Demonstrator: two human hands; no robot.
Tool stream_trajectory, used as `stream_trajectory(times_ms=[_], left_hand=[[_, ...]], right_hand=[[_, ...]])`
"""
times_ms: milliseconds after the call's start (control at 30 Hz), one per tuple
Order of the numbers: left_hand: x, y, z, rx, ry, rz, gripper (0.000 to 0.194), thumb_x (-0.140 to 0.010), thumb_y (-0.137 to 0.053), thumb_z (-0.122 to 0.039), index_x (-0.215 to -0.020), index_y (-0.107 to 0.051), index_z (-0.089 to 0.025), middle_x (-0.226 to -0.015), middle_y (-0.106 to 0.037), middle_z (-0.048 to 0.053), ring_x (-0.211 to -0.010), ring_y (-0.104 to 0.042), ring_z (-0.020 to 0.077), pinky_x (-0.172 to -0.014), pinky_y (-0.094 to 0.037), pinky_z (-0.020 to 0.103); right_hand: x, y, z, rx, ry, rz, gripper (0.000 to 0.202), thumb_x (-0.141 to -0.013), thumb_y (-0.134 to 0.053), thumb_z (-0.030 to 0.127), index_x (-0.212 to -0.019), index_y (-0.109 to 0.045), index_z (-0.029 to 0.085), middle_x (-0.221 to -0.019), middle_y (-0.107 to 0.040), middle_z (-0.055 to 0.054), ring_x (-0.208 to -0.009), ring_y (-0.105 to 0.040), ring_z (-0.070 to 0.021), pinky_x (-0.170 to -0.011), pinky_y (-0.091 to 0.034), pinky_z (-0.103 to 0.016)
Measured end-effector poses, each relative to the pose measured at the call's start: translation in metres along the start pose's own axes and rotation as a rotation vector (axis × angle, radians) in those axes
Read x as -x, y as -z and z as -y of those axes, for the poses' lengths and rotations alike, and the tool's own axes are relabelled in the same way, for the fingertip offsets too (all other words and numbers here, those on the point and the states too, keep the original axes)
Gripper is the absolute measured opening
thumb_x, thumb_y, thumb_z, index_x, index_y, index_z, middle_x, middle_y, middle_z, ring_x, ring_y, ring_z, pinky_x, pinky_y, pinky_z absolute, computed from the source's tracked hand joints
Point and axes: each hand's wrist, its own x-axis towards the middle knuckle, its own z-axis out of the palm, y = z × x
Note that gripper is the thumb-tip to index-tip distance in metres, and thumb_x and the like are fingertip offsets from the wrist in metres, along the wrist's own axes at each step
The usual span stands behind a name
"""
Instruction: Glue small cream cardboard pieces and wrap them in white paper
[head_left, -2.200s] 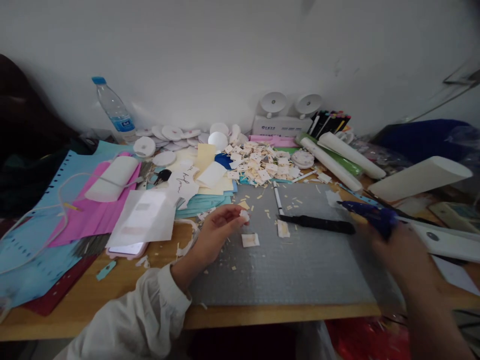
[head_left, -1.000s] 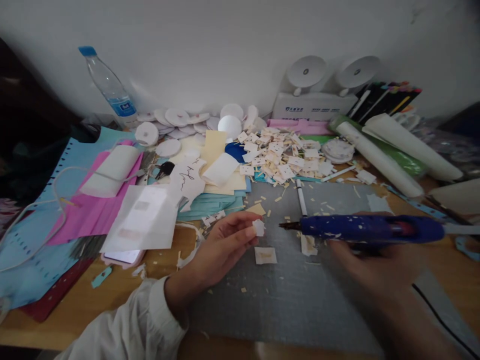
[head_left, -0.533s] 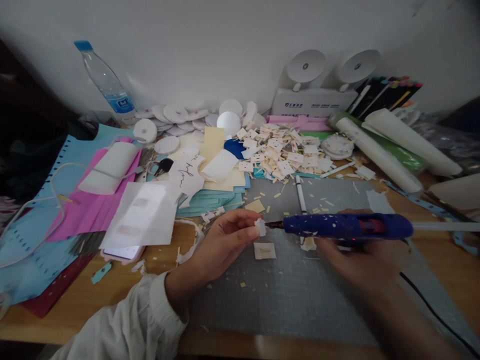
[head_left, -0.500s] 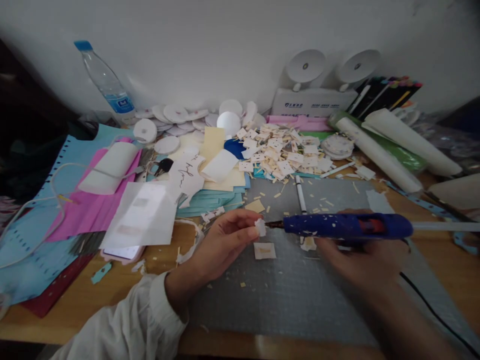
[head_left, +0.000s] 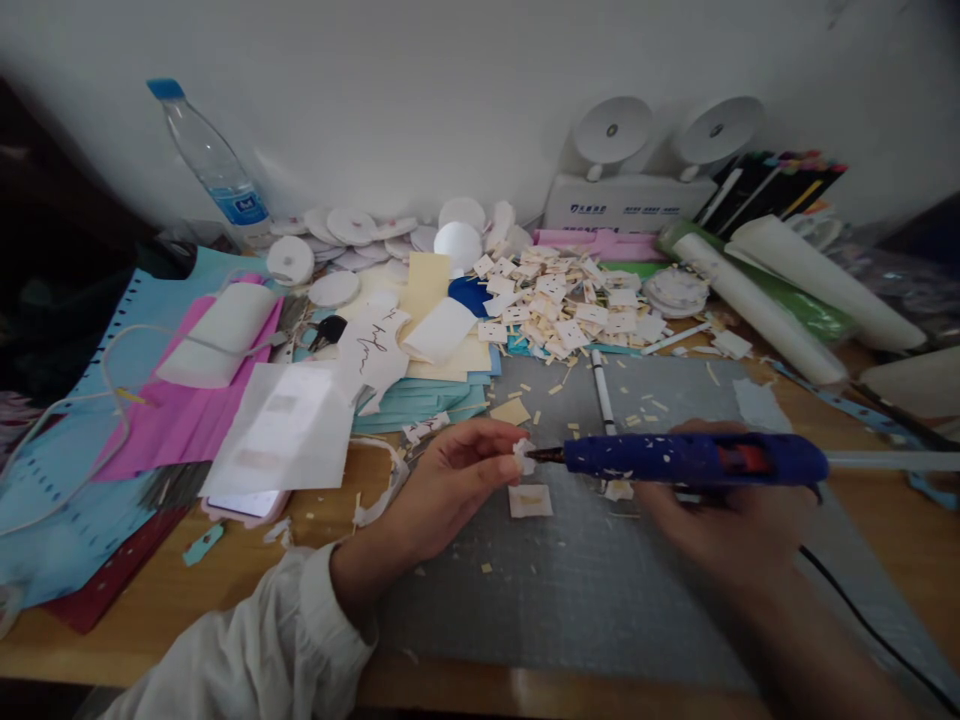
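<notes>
Between thumb and fingers, my left hand pinches a small white paper piece. My right hand is wrapped round a blue glue gun, whose dark nozzle points left and meets the white piece. A clear glue stick sticks out of the gun's back end. Just below the nozzle, a small cream square lies on the grey cutting mat. Another small piece lies partly under the gun.
Behind the hands are a pile of small cards, a white pen and white discs. Papers and a phone lie left, with a bottle behind. Rolls stand right; a black cable crosses the mat.
The glue gun has shifted slightly left and tilted a little, its nozzle now on the white piece. That piece has turned slightly in my left hand.
</notes>
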Motion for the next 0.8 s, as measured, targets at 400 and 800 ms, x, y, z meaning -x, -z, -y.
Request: stream_trajectory(times_ms=[400, 800], left_hand=[[0.001, 0.003, 0.0, -0.003, 0.005, -0.009, 0.022, -0.067, -0.08, -0.024, -0.087, -0.073, -0.02, -0.076, -0.066, 0.0, -0.069, -0.057, 0.0084, -0.066, -0.044, 0.02], [0.001, 0.0, -0.001, -0.018, 0.0, -0.004, 0.021, -0.066, -0.081, -0.026, -0.085, -0.074, -0.021, -0.072, -0.066, -0.001, -0.066, -0.057, 0.0087, -0.064, -0.043, 0.021]], right_hand=[[0.005, -0.001, -0.009, -0.037, -0.001, 0.071, 0.016, -0.071, -0.053, 0.037, -0.075, -0.057, 0.021, -0.05, -0.059, 0.002, -0.043, -0.057, -0.0174, -0.044, -0.041, -0.025], [0.002, -0.001, -0.011, 0.008, 0.045, 0.003, 0.017, -0.072, -0.054, 0.037, -0.069, -0.055, 0.02, -0.049, -0.055, 0.003, -0.036, -0.051, -0.0146, -0.04, -0.039, -0.025]])
